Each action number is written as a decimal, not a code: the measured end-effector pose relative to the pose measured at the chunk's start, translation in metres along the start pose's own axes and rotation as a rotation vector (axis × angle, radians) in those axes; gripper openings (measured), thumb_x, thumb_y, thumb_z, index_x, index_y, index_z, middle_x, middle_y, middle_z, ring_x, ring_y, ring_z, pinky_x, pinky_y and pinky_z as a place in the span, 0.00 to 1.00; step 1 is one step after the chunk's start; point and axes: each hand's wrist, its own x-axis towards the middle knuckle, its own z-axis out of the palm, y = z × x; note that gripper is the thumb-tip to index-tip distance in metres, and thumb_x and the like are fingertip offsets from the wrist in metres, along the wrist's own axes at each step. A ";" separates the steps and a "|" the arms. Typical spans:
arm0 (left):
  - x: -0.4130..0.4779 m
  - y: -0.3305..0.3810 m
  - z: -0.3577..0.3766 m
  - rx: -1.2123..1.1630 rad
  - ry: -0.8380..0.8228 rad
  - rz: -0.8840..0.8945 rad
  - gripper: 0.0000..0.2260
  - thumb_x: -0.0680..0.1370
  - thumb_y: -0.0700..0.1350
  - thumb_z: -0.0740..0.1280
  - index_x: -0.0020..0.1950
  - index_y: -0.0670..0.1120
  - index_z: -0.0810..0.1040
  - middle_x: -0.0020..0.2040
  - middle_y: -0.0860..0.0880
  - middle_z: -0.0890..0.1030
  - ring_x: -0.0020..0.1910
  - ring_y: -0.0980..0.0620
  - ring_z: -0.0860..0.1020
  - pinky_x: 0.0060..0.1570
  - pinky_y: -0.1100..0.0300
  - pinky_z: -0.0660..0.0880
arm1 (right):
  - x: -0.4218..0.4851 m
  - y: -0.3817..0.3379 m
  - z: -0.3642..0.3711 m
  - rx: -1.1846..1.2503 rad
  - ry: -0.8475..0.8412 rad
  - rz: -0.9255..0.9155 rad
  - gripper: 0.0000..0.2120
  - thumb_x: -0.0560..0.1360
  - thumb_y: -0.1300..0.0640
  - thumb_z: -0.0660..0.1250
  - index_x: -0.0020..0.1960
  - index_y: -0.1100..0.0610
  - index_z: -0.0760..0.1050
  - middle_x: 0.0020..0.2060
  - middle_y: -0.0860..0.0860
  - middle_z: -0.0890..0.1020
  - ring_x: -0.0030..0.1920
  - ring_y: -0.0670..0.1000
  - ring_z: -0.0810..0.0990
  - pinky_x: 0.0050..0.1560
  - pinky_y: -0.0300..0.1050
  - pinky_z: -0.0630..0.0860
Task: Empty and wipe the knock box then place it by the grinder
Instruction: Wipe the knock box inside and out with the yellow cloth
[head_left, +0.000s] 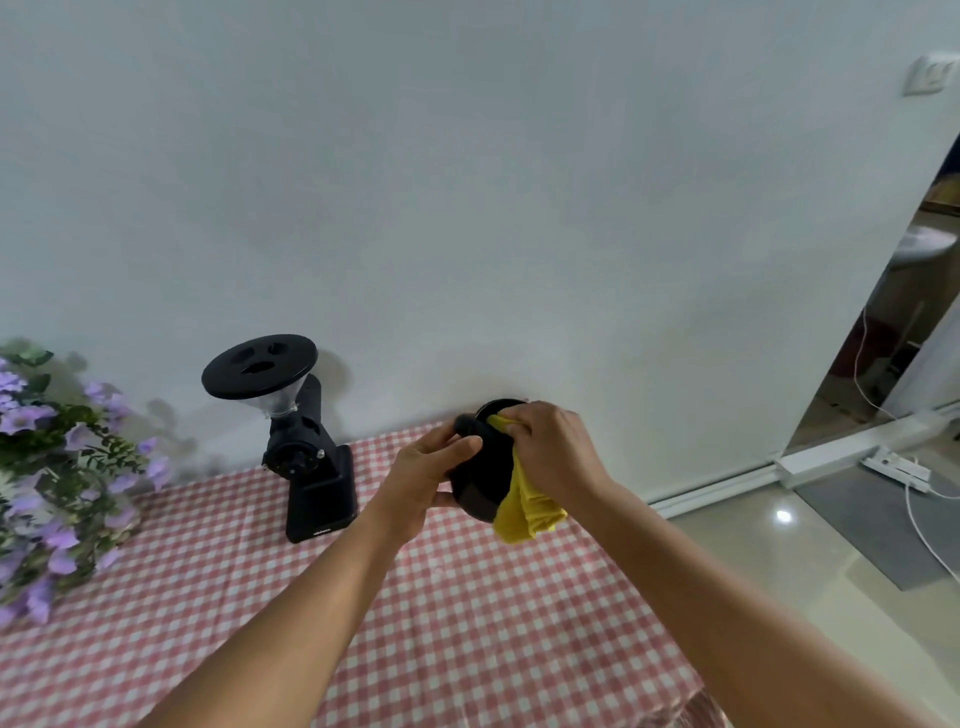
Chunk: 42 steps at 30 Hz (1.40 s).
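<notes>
Red-white checked tablecloth (467, 623) meets a plain white wall (467, 182). Black coffee grinder (306, 441) at back; just right, left hand (426, 467) grips round black knock box (480, 473), right hand (550, 452) pinches yellow cloth (524, 512) w/ it.

Single head view, looking forward and down over checked table (467, 623), wall close behind.

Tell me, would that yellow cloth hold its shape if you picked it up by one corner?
Probably not. The yellow cloth droops in loose folds below the right hand, so it looks floppy. It seems light and thin, bunching easily against the knock box, which the left hand steadies.
</notes>
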 end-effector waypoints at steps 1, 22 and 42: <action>0.000 0.000 -0.001 0.004 -0.010 0.001 0.17 0.77 0.47 0.72 0.66 0.55 0.81 0.62 0.48 0.84 0.60 0.44 0.82 0.54 0.40 0.82 | -0.001 -0.002 0.001 0.006 0.011 0.002 0.11 0.78 0.60 0.61 0.49 0.58 0.83 0.45 0.54 0.86 0.45 0.55 0.82 0.50 0.51 0.78; -0.001 -0.003 -0.003 -0.018 0.007 -0.009 0.19 0.72 0.51 0.74 0.63 0.56 0.82 0.58 0.50 0.86 0.58 0.44 0.83 0.51 0.43 0.82 | -0.020 0.016 0.019 0.160 0.172 -0.206 0.09 0.77 0.59 0.68 0.54 0.51 0.84 0.49 0.48 0.83 0.50 0.50 0.81 0.54 0.42 0.77; 0.003 -0.019 -0.005 -0.196 0.002 -0.039 0.22 0.73 0.52 0.74 0.67 0.53 0.80 0.65 0.45 0.82 0.61 0.36 0.81 0.59 0.32 0.77 | -0.015 0.044 0.014 -0.426 0.126 -0.933 0.13 0.74 0.58 0.72 0.58 0.58 0.81 0.59 0.50 0.83 0.44 0.53 0.76 0.47 0.48 0.78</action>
